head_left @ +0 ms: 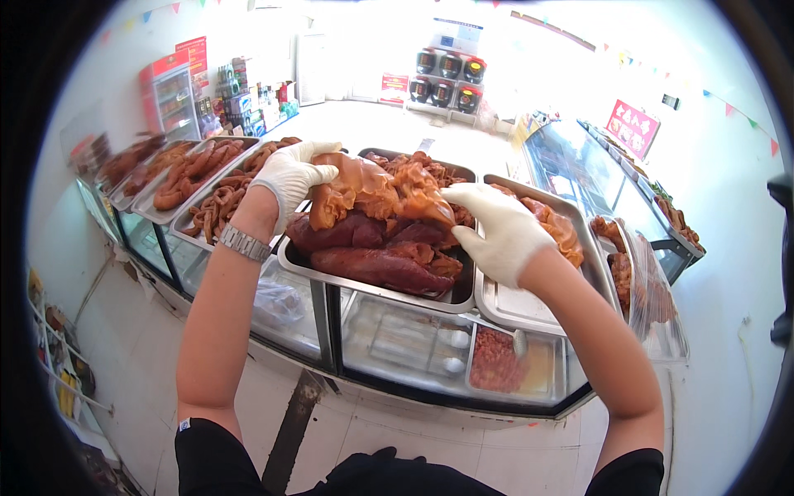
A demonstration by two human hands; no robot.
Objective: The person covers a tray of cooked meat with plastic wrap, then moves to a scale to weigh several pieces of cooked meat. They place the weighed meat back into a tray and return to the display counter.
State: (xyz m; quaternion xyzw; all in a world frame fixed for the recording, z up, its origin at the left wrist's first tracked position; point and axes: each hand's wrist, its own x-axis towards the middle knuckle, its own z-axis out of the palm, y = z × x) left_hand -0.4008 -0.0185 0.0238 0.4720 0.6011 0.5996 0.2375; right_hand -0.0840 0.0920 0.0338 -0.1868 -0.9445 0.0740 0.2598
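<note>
A large, glossy brown piece of cooked meat with skin [366, 189] spans the space between my gloved hands. My left hand [301, 177] pinches its left end between thumb and fingers. At its right end is my right hand [499, 226], with thumb and fingers spread around the edge. Both hands wear off-white gloves. Beneath the piece, a steel tray [378, 285] holds dark red-brown cooked meat [384, 266]. Behind it, more chopped-looking brown meat [428, 164] partly shows. To the right, another steel tray [521, 307] carries skin-on pieces [552, 226] toward its far end.
Trays of sausage-like coiled meat [217, 204] and other meats [198, 170] line the counter at left. Below the trays is a glass display case [397, 335] with a pan of minced-looking red meat [496, 359]. A curved glass cabinet [570, 155] and plastic-covered trays [657, 291] stand at right.
</note>
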